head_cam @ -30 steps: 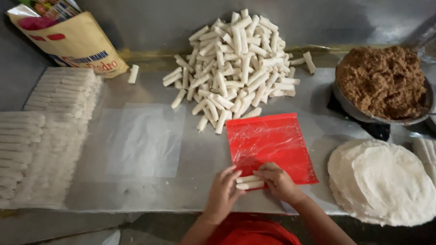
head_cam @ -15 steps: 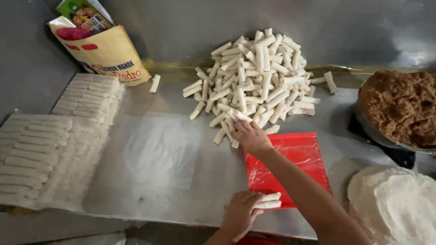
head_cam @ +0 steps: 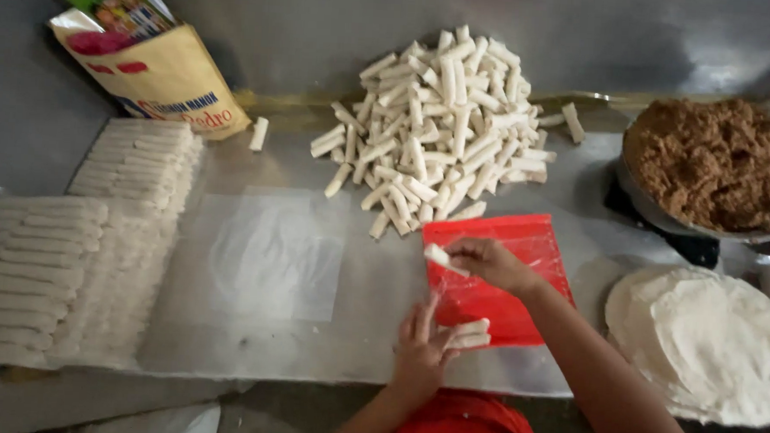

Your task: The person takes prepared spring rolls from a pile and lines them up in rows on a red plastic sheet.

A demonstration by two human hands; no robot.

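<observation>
above the red plastic sheet (head_cam: 495,282), the right hand (head_cam: 487,262) is pinching one white stick (head_cam: 445,260) between thumb and fingertips, its fingers narrowed around the stick's near end so that the far end is pointing left, clear of the sheet. just below those fingers, the left hand (head_cam: 421,344) is resting on the sheet's lower edge, its index finger raised and its remaining fingers curled over a small bundle of sticks (head_cam: 468,334), apparently keeping them aligned side by side while another is being brought in. beyond the right fingertips, the loose pile of sticks (head_cam: 441,124) is lying within reach, which is likely why it is heaped centrally at the back of the metal table (head_cam: 373,285). to the right of the hands, a pan of brown filling (head_cam: 712,166) and a stack of round wrappers (head_cam: 709,335) are sitting close by; far to the left of the fingers, finished rolls (head_cam: 63,246) are lying in neat rows, with a printed paper bag (head_cam: 149,68) standing behind them.

compared with half a second earlier, the right hand is no longer stretching to the pile's front edge: it is drawing back over the sheet, now carrying a stick. the left hand is staying on its bundle at the same spot, and the camera is sitting slightly further right.
</observation>
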